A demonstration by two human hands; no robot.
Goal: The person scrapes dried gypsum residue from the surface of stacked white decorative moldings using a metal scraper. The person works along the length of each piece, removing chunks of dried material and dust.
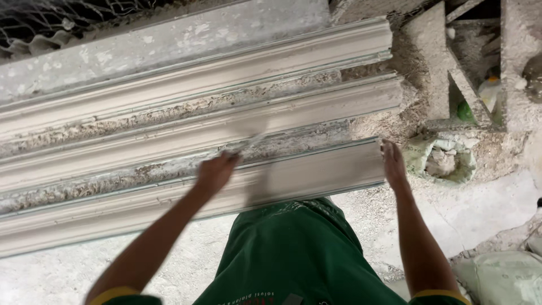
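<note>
Several long white plaster cornice mouldings lie side by side, running from lower left to upper right. My left hand is blurred over the nearest moulding and grips a thin pale tool, a brush or scraper, whose tip points up at the crusted seam between two mouldings. My right hand rests flat against the right end of the nearest moulding, fingers together. I wear a green shirt with yellow cuffs.
A plaster-caked bucket sits just right of the moulding ends. Dusty wooden frame pieces stand at the upper right, with a green-and-yellow bottle behind. Pale sacks lie at the lower right. Wire mesh shows top left.
</note>
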